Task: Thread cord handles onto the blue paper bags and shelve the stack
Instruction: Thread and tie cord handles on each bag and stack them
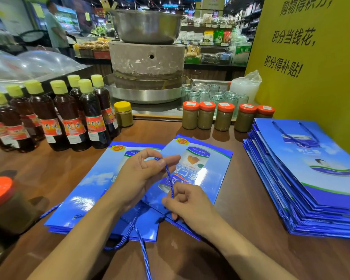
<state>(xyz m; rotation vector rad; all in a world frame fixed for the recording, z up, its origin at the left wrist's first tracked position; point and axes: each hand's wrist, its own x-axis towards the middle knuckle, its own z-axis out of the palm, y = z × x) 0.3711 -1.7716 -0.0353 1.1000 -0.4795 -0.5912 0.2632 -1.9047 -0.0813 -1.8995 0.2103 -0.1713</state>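
The left hand (143,172) pinches the upper end of the blue cord (168,174) while the right hand (190,207), at its five o'clock, pinches it lower, likely keeping it taut for threading the blue bag (212,166) beneath, with the stack (321,182) at three o'clock.

Bright, even overhead shop lighting; white glare patches on glossy blue bags (83,201) and clear domes (38,61) at 10 o'clock; soft shadows on table (49,170); wide-angle bowing at edges; background aisles (210,27) slightly blurred.
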